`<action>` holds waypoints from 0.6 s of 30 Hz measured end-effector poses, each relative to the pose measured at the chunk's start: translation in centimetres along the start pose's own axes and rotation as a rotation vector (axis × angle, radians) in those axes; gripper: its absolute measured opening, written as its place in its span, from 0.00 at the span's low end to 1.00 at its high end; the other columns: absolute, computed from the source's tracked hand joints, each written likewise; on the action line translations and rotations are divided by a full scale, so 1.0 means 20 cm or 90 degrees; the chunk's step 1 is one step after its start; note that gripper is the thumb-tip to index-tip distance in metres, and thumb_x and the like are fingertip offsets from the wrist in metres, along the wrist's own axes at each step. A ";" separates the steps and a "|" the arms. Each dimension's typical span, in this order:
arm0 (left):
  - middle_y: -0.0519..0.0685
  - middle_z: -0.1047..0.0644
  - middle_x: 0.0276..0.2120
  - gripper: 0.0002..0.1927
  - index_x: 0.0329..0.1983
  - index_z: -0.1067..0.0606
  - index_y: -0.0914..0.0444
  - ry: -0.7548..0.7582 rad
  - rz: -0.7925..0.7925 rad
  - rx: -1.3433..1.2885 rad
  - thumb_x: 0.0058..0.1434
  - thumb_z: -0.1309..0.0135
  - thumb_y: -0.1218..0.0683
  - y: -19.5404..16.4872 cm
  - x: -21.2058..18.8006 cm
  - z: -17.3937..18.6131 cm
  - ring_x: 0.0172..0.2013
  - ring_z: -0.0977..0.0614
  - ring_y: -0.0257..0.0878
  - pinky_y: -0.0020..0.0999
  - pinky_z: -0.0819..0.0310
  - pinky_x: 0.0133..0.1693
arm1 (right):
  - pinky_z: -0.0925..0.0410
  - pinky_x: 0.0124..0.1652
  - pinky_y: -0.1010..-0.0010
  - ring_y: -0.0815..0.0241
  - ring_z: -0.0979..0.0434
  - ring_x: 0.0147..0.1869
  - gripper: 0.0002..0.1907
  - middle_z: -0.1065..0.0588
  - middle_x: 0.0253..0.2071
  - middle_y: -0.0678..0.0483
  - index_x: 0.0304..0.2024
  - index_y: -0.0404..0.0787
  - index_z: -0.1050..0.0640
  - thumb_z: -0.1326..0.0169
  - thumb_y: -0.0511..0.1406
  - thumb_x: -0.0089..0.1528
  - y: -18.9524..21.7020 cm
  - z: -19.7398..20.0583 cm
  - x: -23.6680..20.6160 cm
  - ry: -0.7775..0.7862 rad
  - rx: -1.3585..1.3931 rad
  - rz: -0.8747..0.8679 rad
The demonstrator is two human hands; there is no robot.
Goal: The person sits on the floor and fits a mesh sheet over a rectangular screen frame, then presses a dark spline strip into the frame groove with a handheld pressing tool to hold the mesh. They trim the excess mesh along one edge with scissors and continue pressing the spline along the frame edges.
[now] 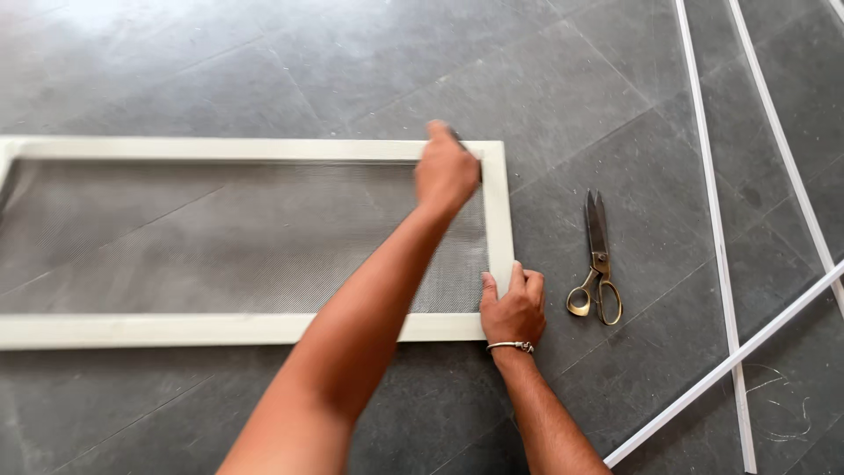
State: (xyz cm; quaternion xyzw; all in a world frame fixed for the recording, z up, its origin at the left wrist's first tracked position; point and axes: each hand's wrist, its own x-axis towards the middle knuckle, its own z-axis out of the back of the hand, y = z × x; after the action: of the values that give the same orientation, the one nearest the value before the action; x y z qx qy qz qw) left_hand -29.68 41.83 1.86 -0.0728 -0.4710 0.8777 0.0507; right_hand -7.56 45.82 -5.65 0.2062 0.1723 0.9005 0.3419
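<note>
- The dark grey tiled floor (264,62) fills my whole view, and everything lies flat on it.
- I see a long cream-white window frame (220,329) stretched from the left edge to about the middle, with fine grey mesh (220,237) covering its opening.
- To the right, well apart from the frame, thin white strips (714,229) cross one another on the floor (three or four, as far as I can count).
- My left hand (446,171) reaches across the mesh to the frame's far right corner, fingers curled around something small and dark; I cannot tell what it is.
- My right hand (512,308) presses down on the frame's near right corner, fingers spread over the rail, a metal bangle (511,347) at the wrist.
- Scissors (598,264) with brass-coloured handles lie closed just right of that hand, blades pointing away from me.
</note>
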 end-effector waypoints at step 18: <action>0.56 0.25 0.44 0.22 0.58 0.32 0.63 -0.186 -0.110 -0.133 0.61 0.42 0.57 0.69 -1.67 1.12 0.41 0.20 0.46 0.44 0.24 0.44 | 0.25 0.46 0.67 0.60 0.19 0.53 0.34 0.19 0.52 0.53 0.68 0.45 0.34 0.44 0.45 0.61 0.70 0.32 -0.61 0.689 0.680 -0.091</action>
State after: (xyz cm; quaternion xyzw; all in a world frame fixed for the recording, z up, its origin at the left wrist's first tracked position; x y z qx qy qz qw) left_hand -0.95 10.60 5.27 0.0912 -0.5666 0.8175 0.0490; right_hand -3.70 28.54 3.10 -0.1381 0.7408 0.6461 0.1213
